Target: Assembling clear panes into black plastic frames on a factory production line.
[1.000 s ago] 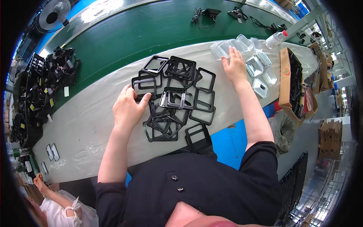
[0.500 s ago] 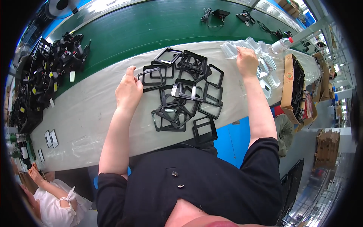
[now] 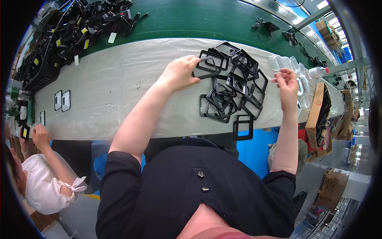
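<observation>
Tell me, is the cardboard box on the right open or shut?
Open. The cardboard box has its flap raised, showing dark items inside; what they are cannot be told.

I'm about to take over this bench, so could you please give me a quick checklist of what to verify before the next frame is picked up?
1. Left hand has contact with a black frame at the edge of the pile: ok, fingertips rest on it.
2. Right hand is free to take a part: cannot tell; its fingers are pinched together, anything held is too small to see.
3. Pile of black frames is untangled: not ok, they overlap and interlock.
4. All frames sit fully on the white table cover: not ok, one frame overhangs the near edge.
5. Clear plastic trays lie within reach of the right hand: ok, just beyond it.
</observation>
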Demonstrator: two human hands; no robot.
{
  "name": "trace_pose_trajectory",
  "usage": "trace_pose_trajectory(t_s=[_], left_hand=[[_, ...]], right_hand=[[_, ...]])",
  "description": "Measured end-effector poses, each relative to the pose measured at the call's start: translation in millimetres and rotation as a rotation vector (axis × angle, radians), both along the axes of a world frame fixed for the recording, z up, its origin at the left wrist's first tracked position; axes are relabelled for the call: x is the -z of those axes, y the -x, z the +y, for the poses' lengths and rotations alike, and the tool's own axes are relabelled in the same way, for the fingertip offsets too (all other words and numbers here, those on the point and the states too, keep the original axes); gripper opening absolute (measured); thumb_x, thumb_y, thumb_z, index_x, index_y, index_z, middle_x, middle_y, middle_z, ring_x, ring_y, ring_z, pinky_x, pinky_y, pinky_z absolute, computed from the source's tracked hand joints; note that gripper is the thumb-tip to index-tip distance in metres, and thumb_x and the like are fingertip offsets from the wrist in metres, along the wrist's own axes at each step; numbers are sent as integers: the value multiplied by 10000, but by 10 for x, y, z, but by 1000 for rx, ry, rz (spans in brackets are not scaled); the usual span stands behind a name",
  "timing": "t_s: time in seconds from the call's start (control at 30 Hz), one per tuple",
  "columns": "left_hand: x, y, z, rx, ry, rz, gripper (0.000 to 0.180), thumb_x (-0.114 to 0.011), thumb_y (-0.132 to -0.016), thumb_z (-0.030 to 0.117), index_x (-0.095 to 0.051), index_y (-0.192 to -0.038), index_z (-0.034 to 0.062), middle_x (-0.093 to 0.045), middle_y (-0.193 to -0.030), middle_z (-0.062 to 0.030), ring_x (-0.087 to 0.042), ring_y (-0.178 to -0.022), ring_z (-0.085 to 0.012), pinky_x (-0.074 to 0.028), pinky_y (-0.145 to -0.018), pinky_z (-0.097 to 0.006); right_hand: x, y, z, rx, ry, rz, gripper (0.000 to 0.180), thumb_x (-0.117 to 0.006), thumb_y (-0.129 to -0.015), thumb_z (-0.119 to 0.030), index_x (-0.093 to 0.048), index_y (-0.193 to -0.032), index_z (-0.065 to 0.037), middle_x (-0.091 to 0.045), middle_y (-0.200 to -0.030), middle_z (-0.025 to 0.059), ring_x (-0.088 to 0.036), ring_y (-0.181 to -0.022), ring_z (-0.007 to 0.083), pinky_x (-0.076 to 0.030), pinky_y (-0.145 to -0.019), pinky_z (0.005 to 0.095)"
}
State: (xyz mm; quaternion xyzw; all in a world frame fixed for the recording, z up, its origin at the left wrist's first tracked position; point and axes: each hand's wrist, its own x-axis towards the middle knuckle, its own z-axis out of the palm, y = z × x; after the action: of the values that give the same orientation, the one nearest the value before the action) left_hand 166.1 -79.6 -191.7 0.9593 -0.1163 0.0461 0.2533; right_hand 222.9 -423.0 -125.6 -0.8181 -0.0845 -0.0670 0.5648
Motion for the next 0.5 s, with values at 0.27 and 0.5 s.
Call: trace_pose_trajectory(t_s=[0.27, 0.5], left_hand=[[-225, 733, 146, 201, 1817, 468, 502, -496, -929, 167, -359, -1387, 12, -561, -1282, -221, -546, -1218, -341, -450, -1034, -435], [-536, 1531, 180, -115, 1232, 242, 666, -603, -895, 116, -252, -1459, 72, -532, -1318, -199, -596, -1155, -271, -492, -946, -401]], right_hand=[[59, 752, 1197, -418, -698, 381, 130, -630, -932, -149, -686, -999, -52, -597, -1254, 111, -525, -1045, 102, -380, -871, 244], [86, 1113, 1851, -571, -627, 472, 154, -658, -928, -133, -672, -1016, -6, -688, -959, 53, -630, -811, 102, -467, -724, 242]])
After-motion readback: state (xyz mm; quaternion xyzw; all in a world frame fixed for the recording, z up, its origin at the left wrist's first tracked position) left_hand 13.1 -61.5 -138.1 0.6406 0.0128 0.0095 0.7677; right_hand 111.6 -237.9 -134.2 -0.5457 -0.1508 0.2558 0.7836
